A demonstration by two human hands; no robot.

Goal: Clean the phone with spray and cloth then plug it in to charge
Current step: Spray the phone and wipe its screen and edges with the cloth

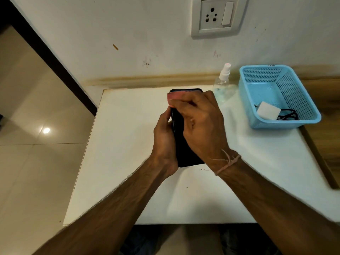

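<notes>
Head view, looking down: the right hand's fingers [185, 103] are curled tight around a small pink cloth [174, 95], bunching it and pressing it against the top end of the phone [179, 133]. Only a strip of the cloth shows past the fingertips. The left hand's thumb [168, 112] lies along the phone's left edge, and the other left fingers wrap behind the phone, out of sight, so that hand grips the phone from the side.

The phone is black, with its dark face up and its long axis running away from the person. It sits between the left hand [163, 138] and the right hand [200, 124], over the middle of the white table [119, 144]. Whether its lower end touches the tabletop cannot be told. The right hand covers much of the screen. A thin thread bracelet [228, 162] circles the right wrist.

Beyond the hands, at the back of the table by the wall, a clear spray bottle [223, 80] with a white nozzle stands upright. Just beside it on the right is a blue perforated basket [287, 124], which holds a white charger block [268, 110] and a black cable [288, 115] touching each other. On the wall above, a socket [211, 15] sits in one plate with a white switch [227, 13]. To the left of the table lies a pale tiled floor [27, 107].
</notes>
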